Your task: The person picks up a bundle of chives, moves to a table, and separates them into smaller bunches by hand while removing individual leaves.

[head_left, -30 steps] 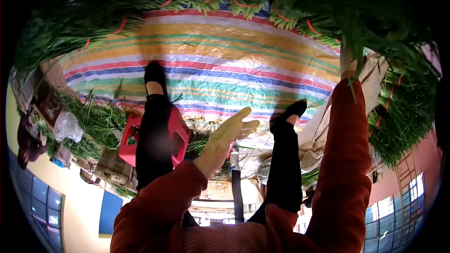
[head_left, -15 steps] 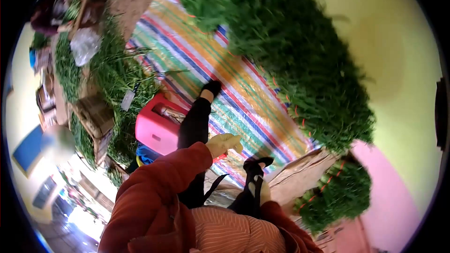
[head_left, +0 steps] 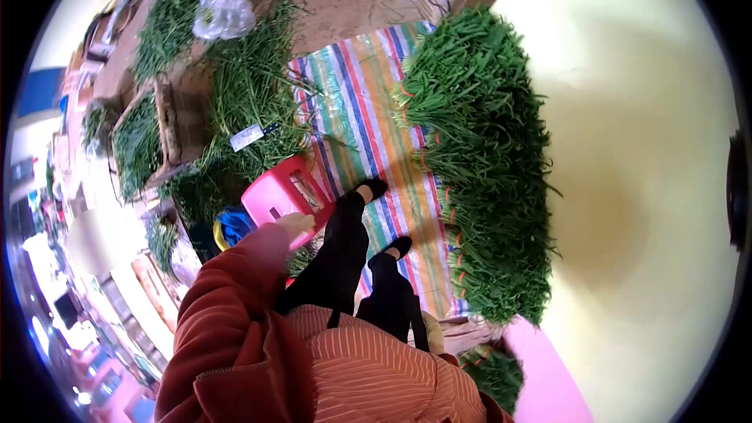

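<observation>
To work the left hand (head_left: 294, 225) cleanly at the pink plastic stool (head_left: 262, 194), I think I should bring the fingers in along the stool's edge and settle them squarely before putting any weight on it, since light molded plastic will probably skid or tip under a sideways push. The hand lies across the near end of the stool, beside the black-trousered leg (head_left: 335, 254); the view is small and a bit blurred here, so I can't tell whether it is touching or just above, nor whether the fingers are curled around anything. My right hand (head_left: 432, 334) is low by the other thigh, partly hidden by a dark strap (head_left: 419, 325), and I can't tell whether it is clenched or loose. I would also keep the sleeve (head_left: 227, 290) and feet clear of the cleaver (head_left: 247, 138) lying on the loose greens (head_left: 251, 90) beyond the stool. The stool sits beside the striped plastic sheet (head_left: 345, 121), across from the row of tied green bundles (head_left: 489, 188); it is bright pink and glossy, with a short dark slot in one face and a larger opening in the face toward the sheet.
</observation>
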`<state>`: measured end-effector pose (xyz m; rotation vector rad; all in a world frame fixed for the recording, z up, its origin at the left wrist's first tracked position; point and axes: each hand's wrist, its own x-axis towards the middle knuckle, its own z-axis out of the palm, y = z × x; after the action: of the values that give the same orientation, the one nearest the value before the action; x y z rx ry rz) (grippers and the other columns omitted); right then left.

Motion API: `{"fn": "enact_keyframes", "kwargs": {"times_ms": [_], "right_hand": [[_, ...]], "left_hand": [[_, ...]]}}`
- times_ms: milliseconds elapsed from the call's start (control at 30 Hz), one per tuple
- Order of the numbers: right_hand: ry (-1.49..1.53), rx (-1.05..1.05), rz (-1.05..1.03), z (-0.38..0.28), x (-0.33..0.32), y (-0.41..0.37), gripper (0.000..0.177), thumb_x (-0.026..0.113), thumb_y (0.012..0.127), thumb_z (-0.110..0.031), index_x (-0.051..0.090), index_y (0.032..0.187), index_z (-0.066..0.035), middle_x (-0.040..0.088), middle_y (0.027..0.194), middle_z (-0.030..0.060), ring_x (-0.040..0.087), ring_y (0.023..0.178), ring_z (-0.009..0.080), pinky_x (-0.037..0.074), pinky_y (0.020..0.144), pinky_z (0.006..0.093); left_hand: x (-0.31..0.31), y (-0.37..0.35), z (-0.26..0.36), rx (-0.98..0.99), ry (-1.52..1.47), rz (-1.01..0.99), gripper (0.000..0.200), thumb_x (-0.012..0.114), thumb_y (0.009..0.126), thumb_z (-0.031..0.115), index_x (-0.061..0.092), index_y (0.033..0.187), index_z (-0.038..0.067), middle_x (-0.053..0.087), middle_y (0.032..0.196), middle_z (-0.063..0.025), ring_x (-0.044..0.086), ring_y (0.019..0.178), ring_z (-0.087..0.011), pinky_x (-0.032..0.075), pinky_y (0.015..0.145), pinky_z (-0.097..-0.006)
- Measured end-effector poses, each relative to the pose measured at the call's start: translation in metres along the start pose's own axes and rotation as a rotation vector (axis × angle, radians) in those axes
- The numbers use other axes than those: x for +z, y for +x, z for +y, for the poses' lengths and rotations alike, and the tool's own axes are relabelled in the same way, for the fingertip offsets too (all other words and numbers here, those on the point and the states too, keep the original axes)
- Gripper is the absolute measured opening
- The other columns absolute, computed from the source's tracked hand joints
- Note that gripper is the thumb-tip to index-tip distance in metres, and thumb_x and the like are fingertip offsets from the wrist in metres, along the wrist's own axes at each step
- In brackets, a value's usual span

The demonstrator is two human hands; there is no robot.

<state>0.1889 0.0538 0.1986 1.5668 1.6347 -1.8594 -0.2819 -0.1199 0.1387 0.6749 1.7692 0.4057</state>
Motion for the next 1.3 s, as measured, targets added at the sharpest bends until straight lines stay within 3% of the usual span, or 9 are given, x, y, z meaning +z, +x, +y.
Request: {"fn": "enact_keyframes", "kwargs": {"times_ms": [100, 233, 267, 300, 567, 700, 767, 1033, 1300], "right_hand": [[-0.13, 0.004, -0.197, 0.008, -0.047, 0.015, 0.039, 0.06, 0.082, -0.028, 0.058, 0.107, 0.003, 0.06, 0.104, 0.0205, 0.056, 0.101, 0.031, 0.041, 0.089, 0.0359], [-0.567, -0.058, -0.196, -0.024, -0.093, 0.022, 0.04, 0.055, 0.082, -0.034, 0.061, 0.104, -0.001, 0.06, 0.107, 0.0208, 0.055, 0.104, 0.0331, 0.041, 0.09, 0.0376], [-0.6, 0.019, -0.197, -0.031, -0.102, 0.025, 0.041, 0.054, 0.082, -0.036, 0.062, 0.104, -0.003, 0.06, 0.107, 0.0199, 0.054, 0.104, 0.0333, 0.041, 0.09, 0.0379], [-0.636, 0.002, -0.215, -0.039, -0.113, 0.028, 0.041, 0.054, 0.082, -0.036, 0.062, 0.104, -0.003, 0.06, 0.107, 0.0199, 0.054, 0.104, 0.0333, 0.041, 0.09, 0.0379], [-1.117, 0.11, -0.45, -0.158, -0.113, 0.087, 0.045, 0.052, 0.081, -0.043, 0.062, 0.108, -0.008, 0.061, 0.109, 0.013, 0.055, 0.105, 0.0294, 0.043, 0.088, 0.0355], [-1.092, 0.156, -0.673, -0.224, -0.083, 0.128, 0.049, 0.054, 0.082, -0.04, 0.057, 0.113, -0.003, 0.06, 0.112, 0.0155, 0.056, 0.106, 0.0274, 0.042, 0.09, 0.0345], [-1.127, -0.038, -0.58, -0.289, -0.043, 0.116, 0.046, 0.055, 0.083, -0.035, 0.056, 0.116, -0.003, 0.059, 0.113, 0.0149, 0.056, 0.107, 0.0256, 0.042, 0.09, 0.0329], [-1.241, -0.151, -0.739, -0.34, -0.004, 0.164, 0.042, 0.054, 0.086, -0.028, 0.054, 0.117, 0.001, 0.061, 0.111, 0.0129, 0.057, 0.105, 0.02, 0.042, 0.089, 0.029], [-1.69, -0.186, -0.858, -0.392, 0.003, 0.202, 0.045, 0.054, 0.084, -0.034, 0.056, 0.115, -0.001, 0.061, 0.111, 0.0147, 0.057, 0.104, 0.0234, 0.041, 0.092, 0.0299]], "left_hand": [[0.009, -0.066, -0.023, 0.02, -0.005, 0.323, 0.026, 0.049, 0.083, 0.028, 0.056, 0.094, 0.005, 0.058, 0.079, -0.0166, 0.058, 0.081, -0.0331, 0.047, 0.07, -0.0395], [0.007, -0.157, 0.012, -0.268, 0.512, 0.151, 0.023, 0.047, 0.082, 0.024, 0.055, 0.094, 0.006, 0.058, 0.076, -0.0177, 0.059, 0.076, -0.0358, 0.046, 0.066, -0.045], [0.046, -0.159, -0.094, -0.286, 0.459, 0.189, 0.021, 0.048, 0.082, 0.024, 0.055, 0.093, 0.007, 0.06, 0.076, -0.0164, 0.06, 0.076, -0.0345, 0.046, 0.068, -0.0437], [0.044, -0.178, -0.059, -0.64, 0.027, 0.315, 0.023, 0.049, 0.08, 0.027, 0.057, 0.091, 0.008, 0.063, 0.08, -0.0151, 0.061, 0.078, -0.0333, 0.047, 0.07, -0.0417], [0.163, -0.164, -0.081, -0.671, 0.107, 0.177, 0.024, 0.049, 0.083, 0.024, 0.064, 0.092, 0.008, 0.064, 0.094, -0.0153, 0.062, 0.087, -0.0314, 0.049, 0.074, -0.0437], [0.198, -0.155, -0.058, -0.446, -0.225, 0.388, 0.023, 0.044, 0.085, 0.02, 0.063, 0.091, 0.009, 0.062, 0.094, -0.0171, 0.059, 0.092, -0.032, 0.046, 0.077, -0.0404], [0.204, -0.154, -0.052, -0.47, -0.423, 0.45, 0.042, 0.038, 0.088, 0.042, 0.059, 0.099, 0.007, 0.063, 0.093, -0.0162, 0.06, 0.087, -0.0297, 0.044, 0.08, -0.0374], [0.258, -0.147, -0.011, -0.69, -1.456, 0.757, 0.038, 0.042, 0.087, 0.04, 0.059, 0.107, 0.012, 0.063, 0.096, -0.0085, 0.059, 0.083, -0.02, 0.046, 0.075, -0.0328], [0.323, -0.159, 0.068, -0.805, -1.583, 0.854, 0.042, 0.042, 0.089, 0.041, 0.057, 0.11, 0.008, 0.064, 0.096, -0.0081, 0.06, 0.084, -0.0195, 0.047, 0.074, -0.0323]]}}
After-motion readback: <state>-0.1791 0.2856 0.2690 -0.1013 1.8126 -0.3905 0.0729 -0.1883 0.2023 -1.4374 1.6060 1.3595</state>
